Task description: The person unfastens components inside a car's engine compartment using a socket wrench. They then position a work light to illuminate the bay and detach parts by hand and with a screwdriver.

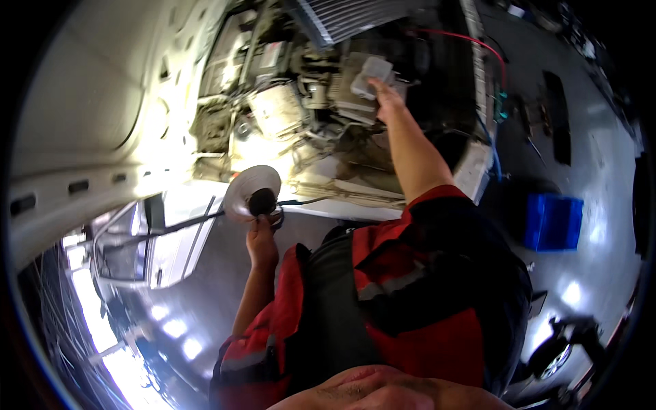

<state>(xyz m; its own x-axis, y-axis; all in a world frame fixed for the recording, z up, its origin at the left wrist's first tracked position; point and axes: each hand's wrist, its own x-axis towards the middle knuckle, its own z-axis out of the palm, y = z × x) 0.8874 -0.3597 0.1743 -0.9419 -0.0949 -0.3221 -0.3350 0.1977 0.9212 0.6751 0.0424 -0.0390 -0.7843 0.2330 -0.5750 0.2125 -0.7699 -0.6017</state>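
My left hand (260, 234) grips a work lamp (240, 184) with a round metal reflector. It is held at the near edge of an open engine bay, and its light falls on the parts ahead. My right hand (389, 102) reaches far into the bay, its fingers closed at the near right edge of a small whitish plastic box (374, 74). Under that box sits a larger dusty grey housing (355, 102); whether the two are joined I cannot tell. Left of them are a bright flat cover (277, 109) and a battery-like block (271, 58).
The raised hood (75, 89) fills the upper left. A ribbed grille-like panel (362, 17) lies across the far side. A red hose (471, 37) runs along the right fender. On the floor at right stands a blue crate (555, 222). A white car door (181, 236) is at left.
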